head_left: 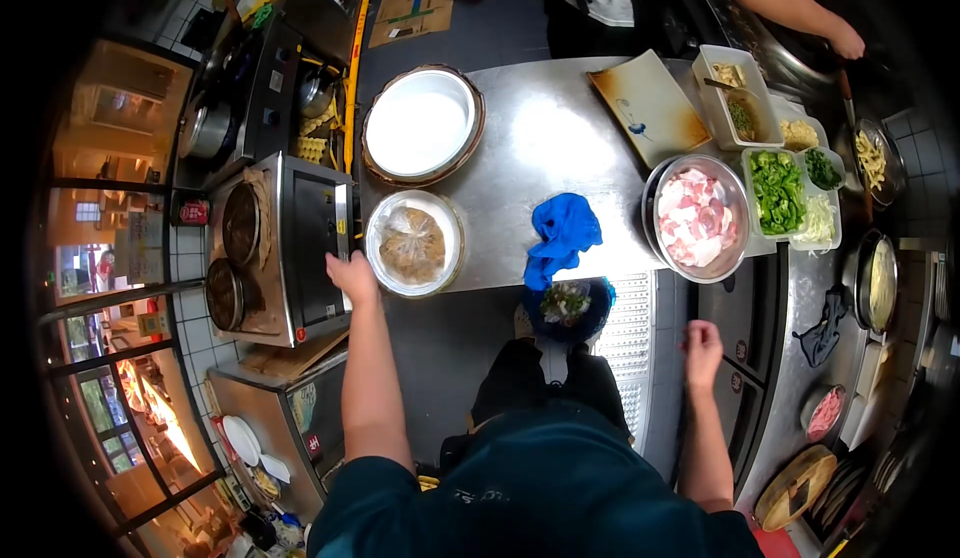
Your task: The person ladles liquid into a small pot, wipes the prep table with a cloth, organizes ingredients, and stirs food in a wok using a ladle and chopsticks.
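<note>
Head view: nearest, under the table edge, a blue-lined bin (603, 310) holds leafy scraps (565, 302). The right hand (702, 343) hangs in the air off the table's near edge, fingers bent in, well apart from the steel bowl. The left hand (352, 276) reaches between the oven (318, 243) and a white bowl (455, 248); its fingers lie near together, but from this angle I cannot tell whether either hand grips anything. The white bowl stands on the table (500, 248) with a clear bag (412, 245) of brown food inside. A crumpled blue bag (565, 230) lies mid-table. To the right, the steel bowl (705, 271) holds raw meat (697, 216), beside a tub of green peppers (776, 193). Farther off sit a big white dish (420, 123) and a rectangular plate (650, 108); beyond, a co-worker's hand (848, 43) extends.
</note>
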Tool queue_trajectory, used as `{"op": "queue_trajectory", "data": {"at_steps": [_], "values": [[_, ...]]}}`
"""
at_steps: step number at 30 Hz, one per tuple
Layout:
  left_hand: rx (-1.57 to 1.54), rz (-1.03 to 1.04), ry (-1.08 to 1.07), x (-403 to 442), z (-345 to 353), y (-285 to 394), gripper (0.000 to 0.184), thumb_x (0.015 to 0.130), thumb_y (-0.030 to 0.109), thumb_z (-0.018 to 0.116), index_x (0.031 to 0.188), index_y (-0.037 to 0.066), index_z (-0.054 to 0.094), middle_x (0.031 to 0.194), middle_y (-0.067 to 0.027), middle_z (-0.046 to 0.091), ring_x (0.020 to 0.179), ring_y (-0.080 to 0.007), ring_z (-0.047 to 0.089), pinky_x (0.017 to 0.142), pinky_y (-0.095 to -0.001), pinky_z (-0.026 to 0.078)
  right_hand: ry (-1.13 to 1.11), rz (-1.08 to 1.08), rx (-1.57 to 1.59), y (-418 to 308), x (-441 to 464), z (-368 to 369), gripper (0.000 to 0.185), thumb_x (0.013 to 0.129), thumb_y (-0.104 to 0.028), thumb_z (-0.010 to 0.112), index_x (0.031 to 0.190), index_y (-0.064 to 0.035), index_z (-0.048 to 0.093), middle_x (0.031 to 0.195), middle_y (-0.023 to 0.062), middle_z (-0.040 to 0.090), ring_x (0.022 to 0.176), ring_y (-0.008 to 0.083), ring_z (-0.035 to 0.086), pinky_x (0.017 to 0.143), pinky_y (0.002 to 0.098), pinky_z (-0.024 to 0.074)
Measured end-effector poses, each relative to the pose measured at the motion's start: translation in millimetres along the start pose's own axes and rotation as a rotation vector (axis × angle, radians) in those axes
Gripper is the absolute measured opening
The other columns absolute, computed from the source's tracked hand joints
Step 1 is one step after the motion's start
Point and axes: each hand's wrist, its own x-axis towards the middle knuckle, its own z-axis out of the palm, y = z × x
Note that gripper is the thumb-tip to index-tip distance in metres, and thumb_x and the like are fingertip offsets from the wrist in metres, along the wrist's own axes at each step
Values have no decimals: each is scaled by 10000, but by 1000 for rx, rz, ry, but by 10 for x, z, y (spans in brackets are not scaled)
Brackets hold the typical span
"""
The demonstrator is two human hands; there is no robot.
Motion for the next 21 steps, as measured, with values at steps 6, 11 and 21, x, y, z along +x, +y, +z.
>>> {"op": "queue_trajectory", "data": {"at_steps": [6,11,21], "values": [[-550,-465,-652,-78,-11,-745,419,908,7,560,1325,12,517,1030,-77,683,837,-143,668,642,-274,566,-358,-264,-281,-1172,-241,1976,209,918,-104,687,1099,0,701,1099,201,700,965,284,705,830,355,555],[-709,-465,-766,-225,-61,-766,459,901,-68,566,1342,37,495,1009,-67,693,840,-161,693,621,-278,589,-507,-614,-1077,-1624,121,2863,746,766,-246,821,1433,-152,500,1600,256,216,1482,463,202,1117,657,311],[-907,-482,-986,-1213,753,485,463,868,-112,532,1305,1,432,1143,-174,623,973,-272,671,724,-347,612,-242,-327,-610,-931,-129,1769,251,719,-33,725,948,-30,624,973,197,654,914,386,656,818,419,529]]}}
